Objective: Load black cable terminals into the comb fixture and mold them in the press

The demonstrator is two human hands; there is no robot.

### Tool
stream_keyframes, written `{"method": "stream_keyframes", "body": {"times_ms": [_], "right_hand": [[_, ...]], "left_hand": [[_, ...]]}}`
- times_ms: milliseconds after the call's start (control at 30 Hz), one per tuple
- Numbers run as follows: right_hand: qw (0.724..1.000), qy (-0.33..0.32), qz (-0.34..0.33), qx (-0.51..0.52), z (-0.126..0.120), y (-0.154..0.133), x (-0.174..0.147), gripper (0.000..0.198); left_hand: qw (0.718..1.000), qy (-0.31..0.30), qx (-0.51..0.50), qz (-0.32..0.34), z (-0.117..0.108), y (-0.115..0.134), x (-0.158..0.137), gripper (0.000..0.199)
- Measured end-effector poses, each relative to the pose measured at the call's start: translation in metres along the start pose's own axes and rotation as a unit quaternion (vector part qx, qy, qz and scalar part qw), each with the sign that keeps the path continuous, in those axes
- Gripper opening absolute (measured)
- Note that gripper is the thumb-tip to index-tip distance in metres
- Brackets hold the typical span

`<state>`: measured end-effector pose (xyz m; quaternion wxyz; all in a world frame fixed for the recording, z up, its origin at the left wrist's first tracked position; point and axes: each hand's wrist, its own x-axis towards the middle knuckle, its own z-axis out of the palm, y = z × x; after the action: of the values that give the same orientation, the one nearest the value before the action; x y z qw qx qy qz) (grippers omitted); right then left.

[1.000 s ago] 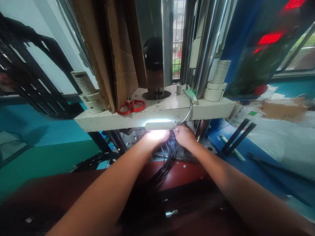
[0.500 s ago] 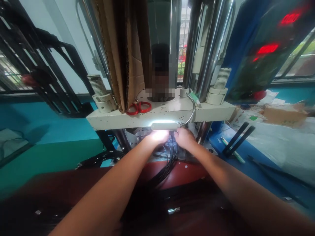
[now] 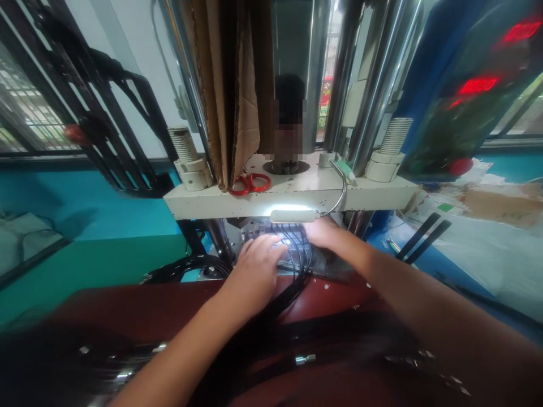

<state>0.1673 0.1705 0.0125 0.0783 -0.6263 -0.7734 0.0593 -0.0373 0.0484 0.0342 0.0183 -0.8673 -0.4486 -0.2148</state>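
Several black cables [image 3: 300, 263] run from a metal mould [image 3: 275, 234] under the press plate [image 3: 365, 198] down over the red table. My left hand [image 3: 258, 268] is just left of the cables, in front of the mould. Its fingers are stretched forward and apart, with nothing visible in them. On the other side, my right hand [image 3: 320, 232] reaches beneath the plate at the mould's right end. Its fingertips are hidden, so any hold there cannot be made out. A small lit lamp [image 3: 292, 216] on a bendable neck hangs just above both hands.
Red-handled scissors [image 3: 250, 183] and cardboard [image 3: 246, 102] rest on the press plate. Dark cables with metal ends [image 3: 305, 359] lie on the red table [image 3: 139, 305]. A coil of black cable [image 3: 190, 264] is at left. Plastic sheeting [image 3: 487, 249] covers the right side.
My left hand has drawn back from under the lamp toward me and its fingers have spread. My right hand stays beneath the plate. The whole view has shifted slightly.
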Motion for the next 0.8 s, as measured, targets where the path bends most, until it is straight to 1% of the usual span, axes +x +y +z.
{"method": "stream_keyframes", "body": {"times_ms": [100, 167, 267, 400, 567, 700, 800], "right_hand": [[1.000, -0.008, 0.012, -0.015, 0.001, 0.008, -0.003, 0.026], [1.000, 0.012, 0.016, -0.018, 0.002, 0.010, -0.008, 0.030], [0.999, 0.050, -0.008, -0.015, 0.005, 0.006, -0.014, 0.035], [0.996, 0.070, -0.049, -0.017, 0.006, -0.001, -0.018, 0.033], [0.993, 0.071, -0.096, -0.021, 0.005, 0.003, -0.015, 0.030], [0.993, 0.073, -0.087, -0.009, 0.005, 0.006, -0.012, 0.029], [0.994, 0.075, -0.078, 0.015, 0.006, 0.003, -0.013, 0.027]], "left_hand": [[0.999, 0.029, -0.031, -0.024, -0.003, 0.006, -0.020, 0.041], [0.996, 0.052, -0.054, -0.040, 0.000, 0.008, -0.028, 0.041], [0.993, 0.073, -0.074, -0.059, 0.007, 0.008, -0.035, 0.041], [0.993, 0.069, -0.078, -0.059, 0.014, 0.004, -0.038, 0.038], [0.992, 0.068, -0.085, -0.056, 0.019, 0.007, -0.035, 0.036], [0.991, 0.071, -0.106, -0.036, 0.024, 0.017, -0.034, 0.033], [0.991, 0.067, -0.111, -0.018, 0.028, 0.021, -0.036, 0.034]]}}
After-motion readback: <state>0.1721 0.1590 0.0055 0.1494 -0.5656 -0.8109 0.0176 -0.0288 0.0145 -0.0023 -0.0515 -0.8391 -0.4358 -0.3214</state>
